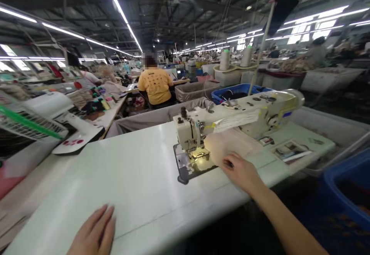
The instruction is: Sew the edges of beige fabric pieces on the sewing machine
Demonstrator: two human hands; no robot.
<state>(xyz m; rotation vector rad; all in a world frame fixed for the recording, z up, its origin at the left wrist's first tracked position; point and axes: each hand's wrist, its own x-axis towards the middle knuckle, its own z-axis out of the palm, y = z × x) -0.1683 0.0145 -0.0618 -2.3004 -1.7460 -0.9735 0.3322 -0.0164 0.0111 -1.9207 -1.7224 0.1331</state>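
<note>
Cloth (228,145) lies on the table (138,178) beside the sewing machine (231,120), the right hand (239,170) pressing it with fingers spread, the left hand (95,232) flat and empty; fingertips could stray under the needle.

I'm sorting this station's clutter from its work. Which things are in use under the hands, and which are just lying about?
In use:
- right hand on the pale fabric piece
- sewing machine, its lit needle plate beside the fabric
- left hand flat on the white table

Lying about:
- papers at the table's right end
- blue bin
- thread cones
- grey cloth trough
</note>
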